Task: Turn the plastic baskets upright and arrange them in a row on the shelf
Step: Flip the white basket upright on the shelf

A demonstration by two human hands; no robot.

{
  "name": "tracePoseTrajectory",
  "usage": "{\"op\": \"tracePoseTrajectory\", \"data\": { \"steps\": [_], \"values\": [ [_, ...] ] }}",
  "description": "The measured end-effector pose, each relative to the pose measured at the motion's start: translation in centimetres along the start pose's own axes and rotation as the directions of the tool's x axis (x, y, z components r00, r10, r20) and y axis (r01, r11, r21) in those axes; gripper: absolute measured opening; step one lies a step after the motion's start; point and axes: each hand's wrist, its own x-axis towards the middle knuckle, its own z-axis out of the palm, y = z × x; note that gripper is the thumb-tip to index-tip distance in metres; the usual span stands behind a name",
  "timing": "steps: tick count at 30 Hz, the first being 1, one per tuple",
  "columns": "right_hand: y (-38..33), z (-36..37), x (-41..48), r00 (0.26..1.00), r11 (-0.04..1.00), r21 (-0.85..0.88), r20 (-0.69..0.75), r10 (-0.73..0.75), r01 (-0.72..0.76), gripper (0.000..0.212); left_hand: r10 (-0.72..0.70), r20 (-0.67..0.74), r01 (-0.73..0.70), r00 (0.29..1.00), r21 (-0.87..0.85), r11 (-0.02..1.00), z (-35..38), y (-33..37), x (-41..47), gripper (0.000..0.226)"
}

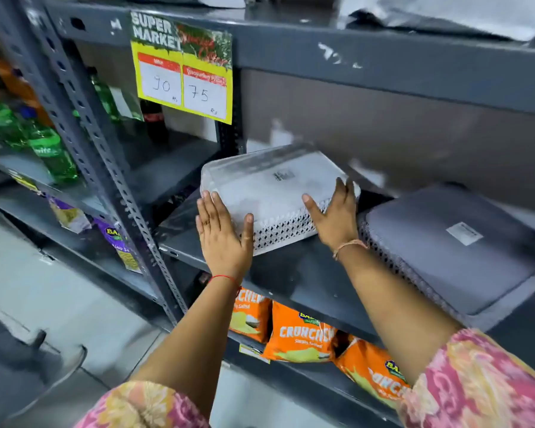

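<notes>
Head camera looks down at a dark grey metal shelf (294, 273), and we sweep from the left: green soft-drink bottles (48, 149) sit blurred behind the perforated upright post (105, 156), with purple snack packets (118, 242) on the level under them. Up on the rail hangs a yellow price tag (183, 72) reading 90 and 75. Now to the action: the left hand (223, 233) lies flat with fingers spread against the near left corner of the white basket (269, 186), thumb pressed to its lattice side wall, palm cupping rather than clenching. That white basket is upside down, solid bottom facing up with a small label on it, resting on the middle shelf toward the left end, its far side looks raised a little, though the blur makes that hard to judge. The right hand (337, 211) clasps the basket's right end, thumb on the top face and fingers wrapped round the far side, so both hands have hold of it. A thin thread circles each wrist. Just beside it, to the right, lies the grey basket (451, 248), also overturned, base up with a white sticker, touched by neither hand. Below, on the lower shelf, orange crisp packets (300, 335) stand in a line.
</notes>
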Motion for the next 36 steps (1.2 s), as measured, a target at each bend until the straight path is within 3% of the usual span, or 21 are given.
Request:
{"op": "tracePoseTrajectory", "data": {
  "steps": [4,8,15,19,22,25,29,32,34,36],
  "values": [
    [0.4,-0.2,3.3,0.991,0.979,-0.159,-0.043,0.123,-0.129,0.094,-0.221,-0.014,0.213,0.975,-0.201,0.956,1.1,-0.1,0.2,0.105],
    [1.2,-1.1,6.1,0.964,0.919,-0.3,-0.005,0.266,-0.256,0.107,-0.37,0.044,0.365,0.928,-0.299,0.881,1.9,-0.5,1.0,0.085],
    [0.6,-2.8,7.0,0.927,0.908,-0.361,0.22,0.304,-0.212,0.082,-0.39,0.092,0.394,0.916,-0.377,0.838,3.2,-1.2,-0.1,0.074],
    [0.9,-2.6,7.3,0.939,0.919,-0.335,0.194,0.283,-0.208,0.08,-0.401,0.101,0.4,0.911,-0.463,0.791,3.8,-1.6,-0.1,0.071],
    [1.3,-2.5,7.9,0.945,0.936,-0.243,0.143,0.296,-0.256,0.081,-0.456,0.081,0.433,0.886,-0.497,0.752,3.5,-1.7,0.3,0.062],
    [0.9,-2.7,8.1,0.958,0.957,-0.042,0.022,0.288,-0.286,0.078,-0.516,0.041,0.446,0.856,-0.564,0.695,2.1,-1.8,1.8,0.056],
    [-1.1,-3.6,8.5,0.968,0.961,0.227,-0.157,0.195,-0.156,0.066,-0.617,0.017,0.449,0.787,-0.703,0.552,-1.4,-1.0,4.9,0.059],
    [-3.1,-5.1,8.9,0.951,0.904,0.42,-0.24,0.193,-0.077,0.056,-0.538,0.02,0.28,0.843,-0.87,0.407,-4.3,-1.6,7.7,0.066],
    [-4.4,-6.3,8.9,0.941,0.894,0.447,-0.288,0.177,-0.031,0.046,-0.425,0.037,0.197,0.904,-0.92,0.338,-5.8,-2.5,9.5,0.07],
    [-5.4,-7.2,8.8,0.931,0.887,0.461,-0.336,0.142,0.031,0.038,-0.408,0.02,0.156,0.913,-0.94,0.302,-7.0,-2.7,10.4,0.072]
  ]
}}
